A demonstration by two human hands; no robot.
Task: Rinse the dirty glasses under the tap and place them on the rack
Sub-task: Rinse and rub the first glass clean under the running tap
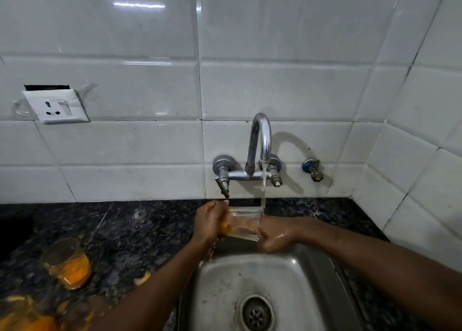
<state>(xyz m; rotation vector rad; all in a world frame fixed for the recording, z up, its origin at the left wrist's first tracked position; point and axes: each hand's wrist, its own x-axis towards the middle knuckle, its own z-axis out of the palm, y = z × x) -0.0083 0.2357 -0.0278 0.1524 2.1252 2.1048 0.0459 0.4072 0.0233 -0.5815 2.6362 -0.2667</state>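
Glass (243,222) lies between left hand (212,220) and right hand (275,235) over sink (332,265) rim.

Sink (295,275) basin open — tap (261,140) arches overhead behind.

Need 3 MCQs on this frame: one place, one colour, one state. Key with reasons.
1. Where is the glass being rinsed?
A) on a rack
B) held over the sink
C) upside down by the drain

2. Residue in the dirty glass on the counter is:
A) green
B) purple
C) orange

3. The tap is:
A) running
B) off
C) covered by a cloth

Key:
1 B, the left hand and right hand hold it sideways above the basin.
2 C, orange pulp coats its lower part.
3 A, a steady stream falls from the spout.
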